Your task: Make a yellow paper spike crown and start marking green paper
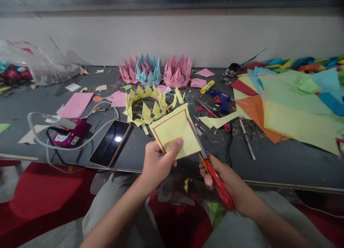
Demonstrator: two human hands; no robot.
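Observation:
My left hand (159,160) grips a yellow paper square (176,131), thumb on top, above the table's front edge. Red-brown lines run along the square's borders. My right hand (219,172) is wrapped round red-handled scissors (219,183), whose blades lie along the paper's right edge, by the drawn line. Whether the blades are fully closed is hard to see. Just behind the square sits a ring of folded yellow paper points (146,108). A yellow paper strip (219,120) lies to the right of it.
Pink (177,72) and blue paper crowns (147,70) stand at the back. On the right are a blue glue gun (221,97), a glue stick (207,86) and coloured paper sheets (292,108). A phone (110,144) and a purple power adapter (71,133) with cables lie left.

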